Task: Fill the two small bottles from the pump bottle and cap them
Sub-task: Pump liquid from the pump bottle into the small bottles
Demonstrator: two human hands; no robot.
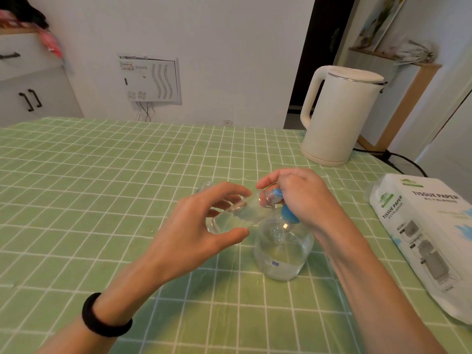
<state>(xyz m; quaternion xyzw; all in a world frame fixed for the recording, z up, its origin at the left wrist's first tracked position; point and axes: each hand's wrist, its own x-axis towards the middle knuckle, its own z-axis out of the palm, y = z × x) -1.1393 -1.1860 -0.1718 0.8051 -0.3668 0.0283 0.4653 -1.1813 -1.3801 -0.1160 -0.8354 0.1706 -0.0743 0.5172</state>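
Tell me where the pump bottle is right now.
Head view, just right of centre: the pump bottle stands on the green tablecloth under the right hand, with the tissue paper pack to its right.

Table (102,175), kettle (339,116), tissues (429,238), pump bottle (283,251), perhaps vial (205,185)

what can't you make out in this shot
Head view only:
- second small bottle: mostly hidden behind the left hand; capped or not, cannot tell
- small bottle in the left grip: fill level unreadable, clear liquid in clear plastic, partly wrapped by that hand
- pump head: largely covered by the right hand; pressed or not is unclear
- tissue paper pack: cut off by the right edge
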